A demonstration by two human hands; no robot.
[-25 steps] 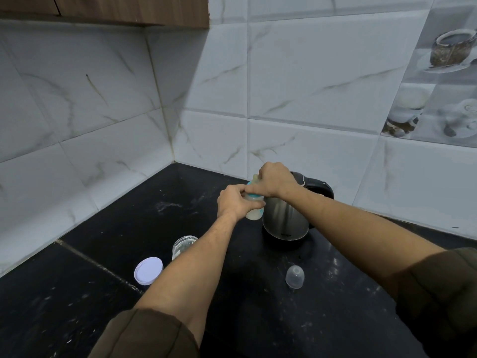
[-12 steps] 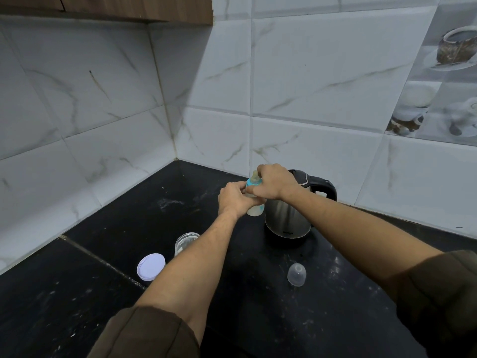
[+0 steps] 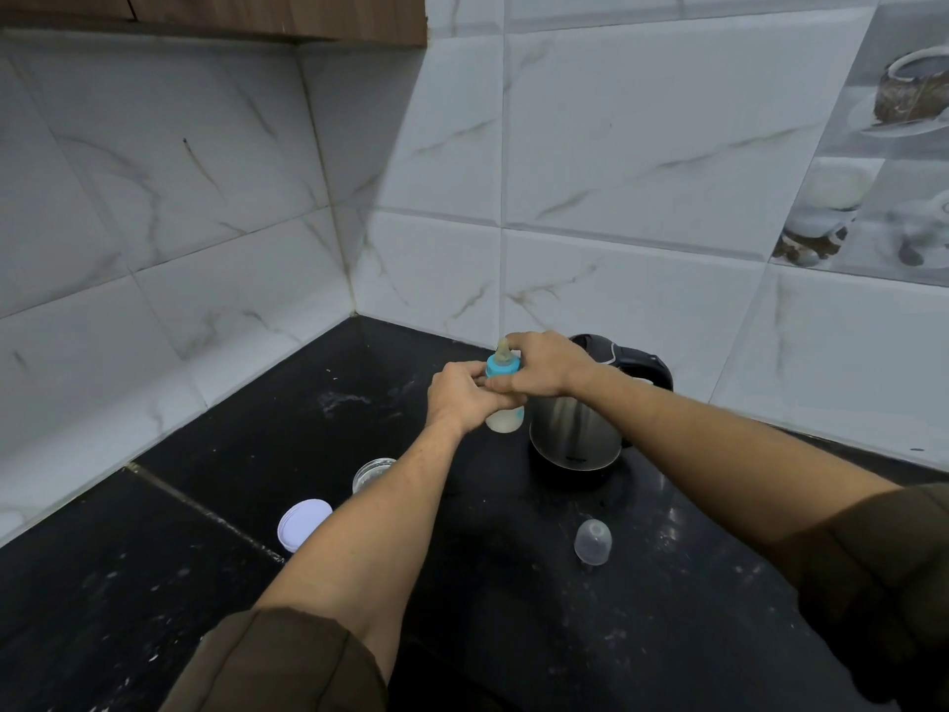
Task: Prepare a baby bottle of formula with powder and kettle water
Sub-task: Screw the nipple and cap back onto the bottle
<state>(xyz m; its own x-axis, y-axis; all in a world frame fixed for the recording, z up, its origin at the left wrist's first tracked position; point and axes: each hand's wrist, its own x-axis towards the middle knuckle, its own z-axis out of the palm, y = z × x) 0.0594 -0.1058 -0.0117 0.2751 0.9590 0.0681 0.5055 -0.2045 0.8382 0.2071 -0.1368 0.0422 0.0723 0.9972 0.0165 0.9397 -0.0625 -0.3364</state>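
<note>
A small baby bottle (image 3: 506,419) with milky liquid, a blue collar (image 3: 502,367) and a pale teat is held upright above the black counter. My left hand (image 3: 464,395) grips the bottle's body. My right hand (image 3: 547,364) grips the blue collar from the right. Just behind them to the right stands a steel kettle (image 3: 575,429) with a black handle. Partly hidden by my left forearm, an open glass jar (image 3: 372,472) stands on the counter. Its white lid (image 3: 303,524) lies flat to the left.
A clear dome-shaped bottle cap (image 3: 594,541) stands on the counter (image 3: 513,634) in front of the kettle. White marbled tile walls meet in a corner behind. A wooden cabinet (image 3: 257,15) hangs at top left. Spilled powder (image 3: 344,400) marks the counter near the corner.
The bottle has stayed in both hands at about the same place. More of the blue collar and teat shows beside my right hand now.
</note>
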